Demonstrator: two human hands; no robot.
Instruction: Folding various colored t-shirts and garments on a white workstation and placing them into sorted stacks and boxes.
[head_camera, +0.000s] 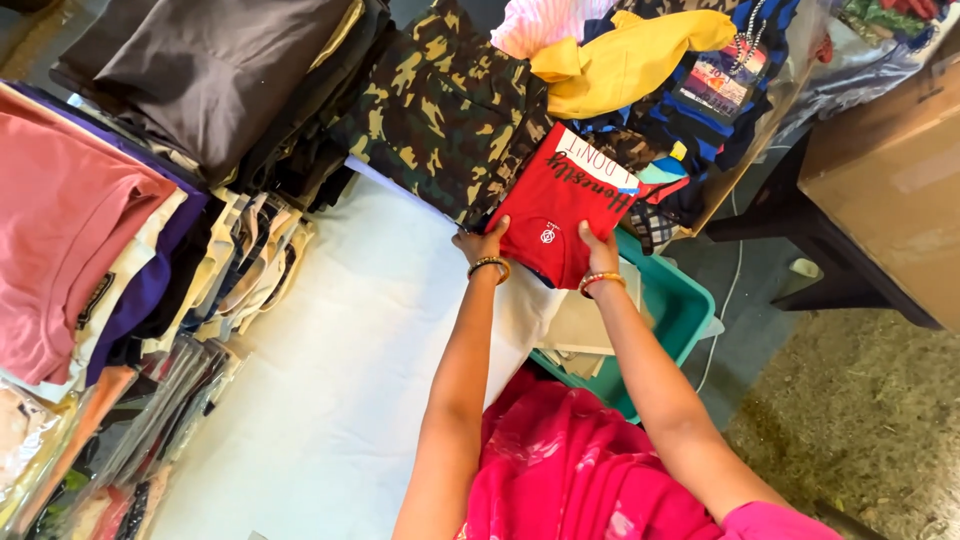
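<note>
Both hands gripped a folded red garment (556, 215) with a white printed panel, held over the white table top (350, 380) just past centre toward one o'clock: the left hand (481, 245) pinched its near-left corner, and the right hand (598, 250) closed its fingers on the near-right edge. At twelve o'clock from the garment lay a camouflage pile (440, 110), with a yellow garment (620, 60) at one o'clock. A teal bin (675, 310) stood at four o'clock, and stacks of folded clothes (120, 200) filled nine o'clock.
</note>
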